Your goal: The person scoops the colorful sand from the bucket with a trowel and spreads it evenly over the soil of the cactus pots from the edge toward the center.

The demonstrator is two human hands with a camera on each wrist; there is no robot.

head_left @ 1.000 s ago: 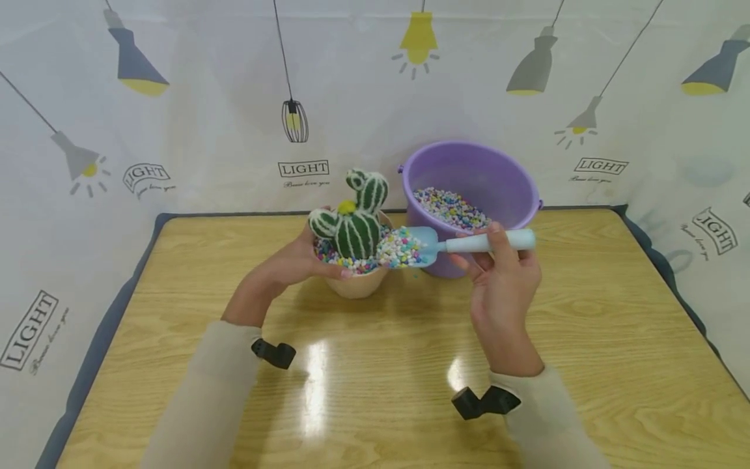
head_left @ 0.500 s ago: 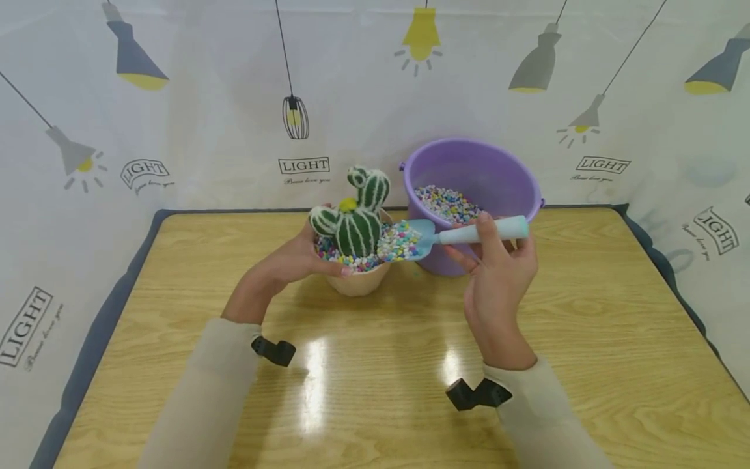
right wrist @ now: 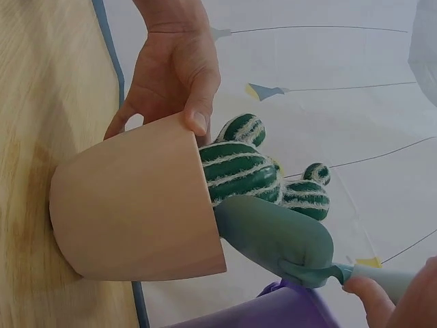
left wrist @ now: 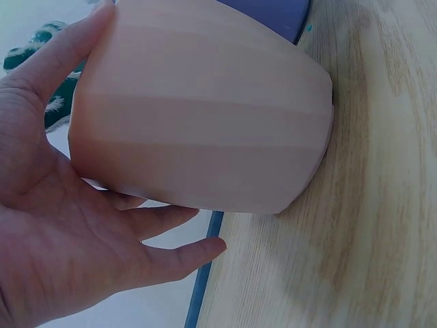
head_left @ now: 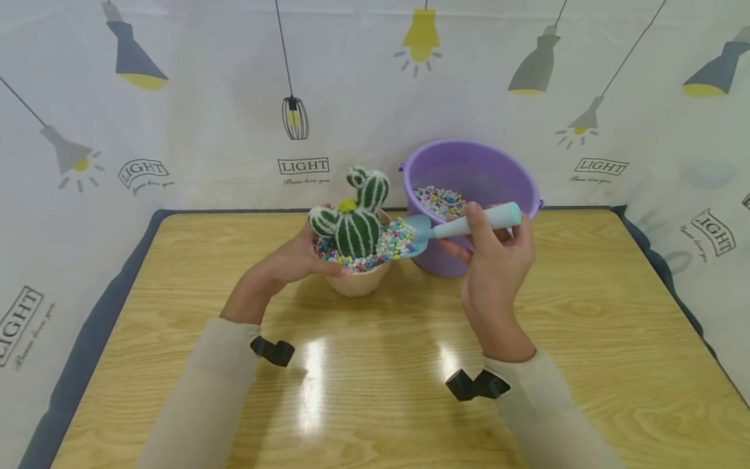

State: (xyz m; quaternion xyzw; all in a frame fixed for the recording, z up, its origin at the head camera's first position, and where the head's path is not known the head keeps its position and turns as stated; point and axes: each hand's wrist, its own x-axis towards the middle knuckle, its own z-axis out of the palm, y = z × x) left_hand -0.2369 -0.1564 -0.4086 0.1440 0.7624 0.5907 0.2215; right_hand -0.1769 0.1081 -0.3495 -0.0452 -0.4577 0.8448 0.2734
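Observation:
A green cactus with white stripes and a yellow flower (head_left: 357,231) stands in a peach flowerpot (head_left: 354,285) among multicoloured pebbles. My left hand (head_left: 293,260) grips the pot at its left side, thumb over the near rim; in the left wrist view its lower fingers spread beside the pot wall (left wrist: 205,123). My right hand (head_left: 498,273) holds a light blue hand trowel (head_left: 420,234) by its handle. The blade, loaded with pebbles (head_left: 395,240), lies over the pot's right rim beside the cactus. In the right wrist view the trowel blade (right wrist: 280,236) hides part of the cactus.
A purple bucket (head_left: 436,260) with pebbles (head_left: 439,200) inside stands right behind the trowel, tilted in view. Patterned cloth (head_left: 222,130) rises at the back and sides of the wooden table (head_left: 381,391). Black cameras sit on both wrists.
My right hand has moved slightly left and up, raising the trowel's handle end so the blade slopes down toward the pot. The left hand and pot have stayed in place.

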